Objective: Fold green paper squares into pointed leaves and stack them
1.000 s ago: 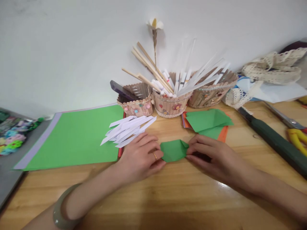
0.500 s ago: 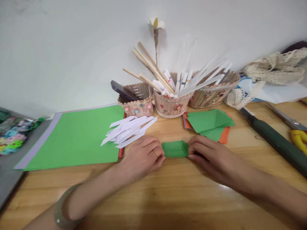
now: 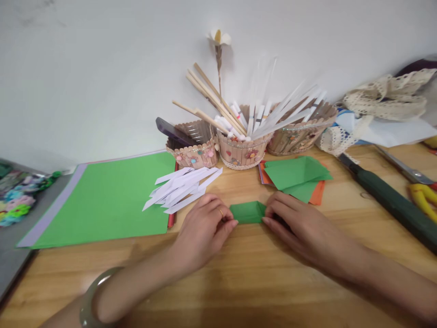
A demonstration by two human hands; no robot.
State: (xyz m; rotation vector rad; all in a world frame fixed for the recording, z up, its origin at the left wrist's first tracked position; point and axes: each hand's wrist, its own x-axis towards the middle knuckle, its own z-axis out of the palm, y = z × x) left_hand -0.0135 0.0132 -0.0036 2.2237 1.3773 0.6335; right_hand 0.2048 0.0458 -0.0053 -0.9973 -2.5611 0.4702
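A small piece of green paper [image 3: 247, 212], partly folded along its length, lies on the wooden table between my hands. My left hand [image 3: 208, 228], with a ring on one finger, pinches its left end. The right end is pinched by my right hand [image 3: 300, 223]; its curled fingers hide that corner. Just behind my right hand is a stack of cut green paper pieces [image 3: 293, 173] over orange paper pieces [image 3: 317, 193]. White paper strips [image 3: 184, 186] lie in a loose pile beyond my left hand.
Green sheets [image 3: 102, 200] lie at left. Along the wall stand decorated stick baskets: one [image 3: 198, 156] with a dark tool, one [image 3: 244, 152] with sticks and markers, one [image 3: 297, 136] behind. A dark green glue gun [image 3: 392, 200], scissors [image 3: 421, 193] and lace ribbon [image 3: 385, 98] sit at right.
My left thumb has moved out along the near edge of the green paper. The right fingers have shifted slightly at its other end. The whole view has moved a little.
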